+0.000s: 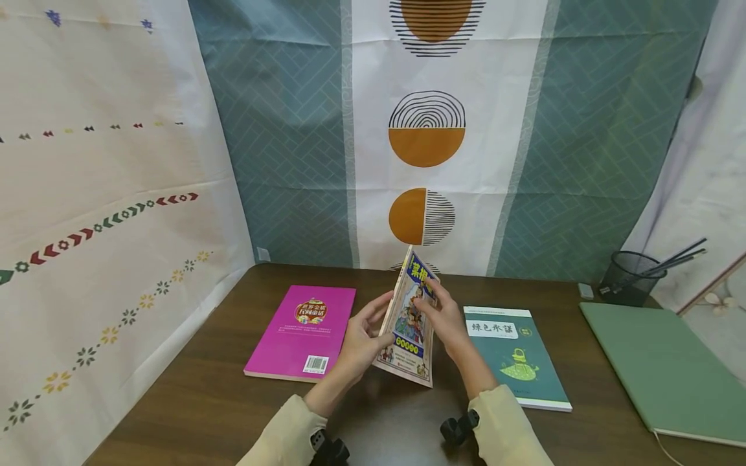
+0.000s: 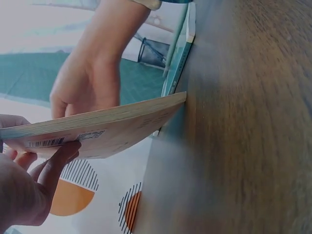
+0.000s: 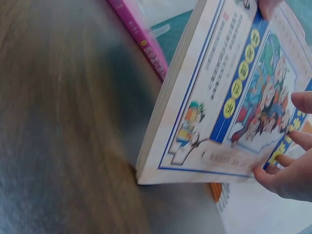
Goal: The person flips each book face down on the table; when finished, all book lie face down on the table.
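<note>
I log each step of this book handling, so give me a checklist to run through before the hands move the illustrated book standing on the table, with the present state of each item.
1. Left hand on the colourful illustrated paperback book: ok, fingers hold its back cover.
2. Right hand on the book: ok, fingers rest on the front cover.
3. Book supported: ok, its lower edge rests on the dark brown wooden table, and it leans tilted.
4. Magenta paperback book: ok, flat and apart from the held book.
5. Teal paperback book: ok, flat beside the right forearm.
6. Firmness of grip: cannot tell.
</note>
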Action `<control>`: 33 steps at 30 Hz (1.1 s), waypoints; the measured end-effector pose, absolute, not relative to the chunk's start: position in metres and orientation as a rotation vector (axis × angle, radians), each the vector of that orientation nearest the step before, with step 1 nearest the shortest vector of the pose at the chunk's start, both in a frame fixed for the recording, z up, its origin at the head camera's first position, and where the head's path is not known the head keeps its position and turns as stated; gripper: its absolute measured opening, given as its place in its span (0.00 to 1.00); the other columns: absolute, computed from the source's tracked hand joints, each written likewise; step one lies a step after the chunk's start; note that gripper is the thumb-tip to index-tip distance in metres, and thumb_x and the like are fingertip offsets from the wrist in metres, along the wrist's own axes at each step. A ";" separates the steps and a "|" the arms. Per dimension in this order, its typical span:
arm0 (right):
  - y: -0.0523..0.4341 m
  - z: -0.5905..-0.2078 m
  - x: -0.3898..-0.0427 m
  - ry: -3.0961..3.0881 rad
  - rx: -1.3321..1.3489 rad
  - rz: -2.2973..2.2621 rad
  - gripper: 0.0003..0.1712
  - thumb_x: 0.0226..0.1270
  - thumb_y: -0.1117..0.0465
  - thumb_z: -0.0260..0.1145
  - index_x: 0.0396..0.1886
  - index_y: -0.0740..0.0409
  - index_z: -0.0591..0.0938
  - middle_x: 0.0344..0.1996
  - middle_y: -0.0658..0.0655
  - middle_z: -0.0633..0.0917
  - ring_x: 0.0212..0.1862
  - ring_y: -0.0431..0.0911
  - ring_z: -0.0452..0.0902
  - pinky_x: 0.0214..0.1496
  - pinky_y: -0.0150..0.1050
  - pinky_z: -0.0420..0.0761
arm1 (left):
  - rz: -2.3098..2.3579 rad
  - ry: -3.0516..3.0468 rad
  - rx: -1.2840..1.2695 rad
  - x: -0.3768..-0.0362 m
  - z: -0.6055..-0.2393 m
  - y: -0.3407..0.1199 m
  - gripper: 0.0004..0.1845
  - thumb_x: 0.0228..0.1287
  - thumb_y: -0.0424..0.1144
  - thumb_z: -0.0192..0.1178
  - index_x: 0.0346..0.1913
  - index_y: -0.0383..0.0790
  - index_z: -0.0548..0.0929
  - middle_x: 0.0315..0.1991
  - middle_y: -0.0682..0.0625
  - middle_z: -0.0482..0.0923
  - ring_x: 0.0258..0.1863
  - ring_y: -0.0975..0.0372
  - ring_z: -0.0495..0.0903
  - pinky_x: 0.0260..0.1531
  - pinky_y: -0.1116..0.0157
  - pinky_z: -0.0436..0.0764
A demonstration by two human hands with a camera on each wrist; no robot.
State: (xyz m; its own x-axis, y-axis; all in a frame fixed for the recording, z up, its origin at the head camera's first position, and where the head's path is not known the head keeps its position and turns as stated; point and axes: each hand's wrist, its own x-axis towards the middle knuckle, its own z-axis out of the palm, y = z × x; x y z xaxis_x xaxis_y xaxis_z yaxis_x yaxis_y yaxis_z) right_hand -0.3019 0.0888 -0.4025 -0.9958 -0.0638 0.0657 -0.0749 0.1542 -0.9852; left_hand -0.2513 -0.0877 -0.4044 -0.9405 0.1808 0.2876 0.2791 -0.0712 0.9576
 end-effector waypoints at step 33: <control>0.072 -0.364 -0.274 -2.165 0.402 2.037 0.40 0.69 0.59 0.62 0.77 0.53 0.56 0.78 0.60 0.53 0.78 0.60 0.48 0.71 0.64 0.63 | -1.782 -2.062 -0.799 -0.240 -0.401 -0.075 0.34 0.51 0.16 0.54 0.65 0.35 0.69 0.65 0.33 0.71 0.47 0.40 0.84 0.38 0.68 0.85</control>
